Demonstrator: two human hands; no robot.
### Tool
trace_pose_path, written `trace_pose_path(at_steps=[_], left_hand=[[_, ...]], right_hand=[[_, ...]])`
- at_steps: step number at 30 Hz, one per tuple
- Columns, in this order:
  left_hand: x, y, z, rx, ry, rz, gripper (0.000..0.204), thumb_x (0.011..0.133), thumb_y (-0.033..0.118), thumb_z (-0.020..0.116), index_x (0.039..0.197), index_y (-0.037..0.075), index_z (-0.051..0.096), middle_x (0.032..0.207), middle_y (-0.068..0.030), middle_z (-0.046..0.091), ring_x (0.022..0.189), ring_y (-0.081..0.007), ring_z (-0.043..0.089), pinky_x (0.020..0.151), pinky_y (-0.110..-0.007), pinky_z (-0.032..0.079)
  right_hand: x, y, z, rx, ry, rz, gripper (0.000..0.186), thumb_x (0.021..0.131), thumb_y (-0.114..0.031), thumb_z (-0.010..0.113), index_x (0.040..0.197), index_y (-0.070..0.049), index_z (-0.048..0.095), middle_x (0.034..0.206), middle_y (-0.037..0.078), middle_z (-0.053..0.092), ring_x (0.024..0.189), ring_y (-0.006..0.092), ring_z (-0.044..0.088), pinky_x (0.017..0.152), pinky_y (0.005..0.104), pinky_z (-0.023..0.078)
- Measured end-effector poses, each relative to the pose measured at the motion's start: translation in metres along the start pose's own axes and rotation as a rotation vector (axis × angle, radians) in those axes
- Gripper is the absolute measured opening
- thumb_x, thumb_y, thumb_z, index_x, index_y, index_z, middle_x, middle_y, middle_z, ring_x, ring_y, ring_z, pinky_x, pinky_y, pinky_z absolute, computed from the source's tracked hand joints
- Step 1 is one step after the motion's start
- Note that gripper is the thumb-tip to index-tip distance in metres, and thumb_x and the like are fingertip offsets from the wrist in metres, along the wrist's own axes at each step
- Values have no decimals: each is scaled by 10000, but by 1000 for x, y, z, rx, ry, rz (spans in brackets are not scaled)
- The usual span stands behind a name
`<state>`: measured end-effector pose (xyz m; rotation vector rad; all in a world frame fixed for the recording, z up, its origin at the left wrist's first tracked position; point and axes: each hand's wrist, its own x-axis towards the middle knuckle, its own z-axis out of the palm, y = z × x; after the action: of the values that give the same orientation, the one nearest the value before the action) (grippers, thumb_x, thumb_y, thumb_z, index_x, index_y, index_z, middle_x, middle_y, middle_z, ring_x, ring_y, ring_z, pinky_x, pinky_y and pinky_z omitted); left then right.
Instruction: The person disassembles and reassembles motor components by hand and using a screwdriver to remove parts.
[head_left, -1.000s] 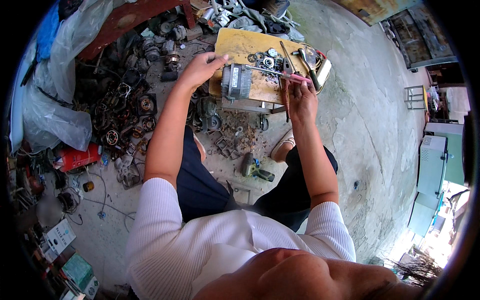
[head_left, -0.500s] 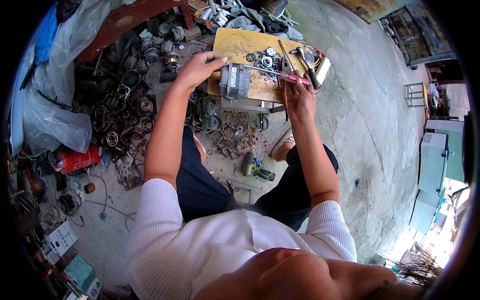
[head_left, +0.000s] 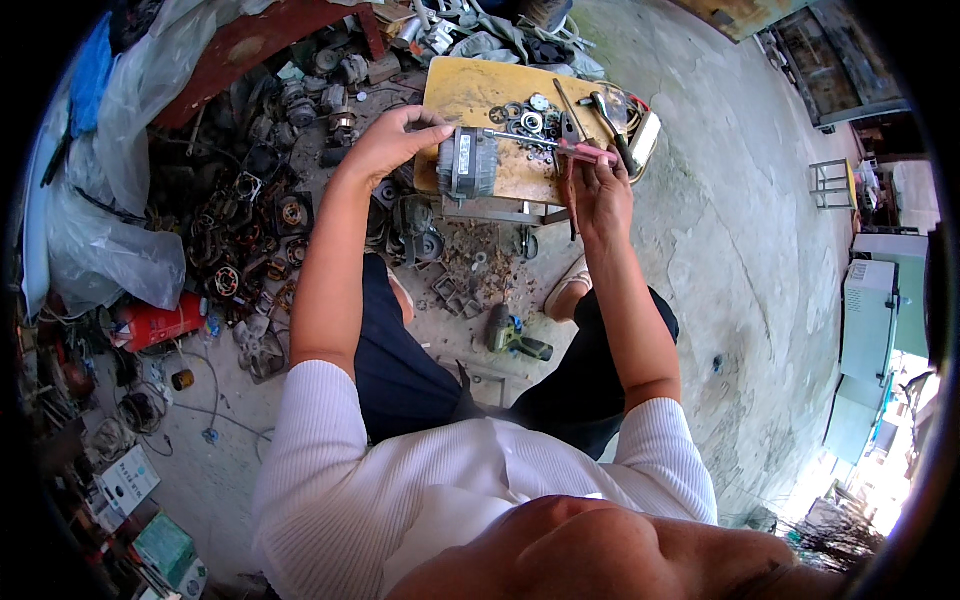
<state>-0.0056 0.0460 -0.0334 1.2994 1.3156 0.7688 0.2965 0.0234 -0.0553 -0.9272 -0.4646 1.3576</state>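
On the near left part of a yellow-topped bench [head_left: 460, 88] lies a grey finned motor [head_left: 481, 166] on its side, a label on its casing. My left hand [head_left: 400, 140] is at the motor's left end, thumb along the top edge and the other fingers partly hidden. A screwdriver with a pink handle [head_left: 583, 152] is in the closed fingers of my right hand [head_left: 606, 195]. Its metal shaft points left, and the tip reaches the motor's upper right edge. Behind the shaft lie bearings and small round parts [head_left: 531, 122].
A ratchet wrench [head_left: 613, 130] and another long tool [head_left: 570, 105] lie at the bench's right. On the floor between my feet sits a green and black cordless drill [head_left: 515, 335]. Heaps of motor parts [head_left: 240, 260] cover the floor at left, near a red case [head_left: 160, 322].
My right hand and the pink handle have shifted very slightly, and the handle looks turned a little. The left hand and the motor stay nearly in place.
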Motion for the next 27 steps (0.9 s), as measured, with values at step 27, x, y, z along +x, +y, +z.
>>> trace_pose_path(at_steps=[27], left_hand=[[-3,9,-6,72,-27,-31,320,892,326,686,1067,58,676,1034,-23,661,995,-110,564,939,-279,401]], right_hand=[[-3,-8,6,-10,49,49,424,992,-90,515,1395,-98,382,1217,100,548,1062,243,619,847,348,589]])
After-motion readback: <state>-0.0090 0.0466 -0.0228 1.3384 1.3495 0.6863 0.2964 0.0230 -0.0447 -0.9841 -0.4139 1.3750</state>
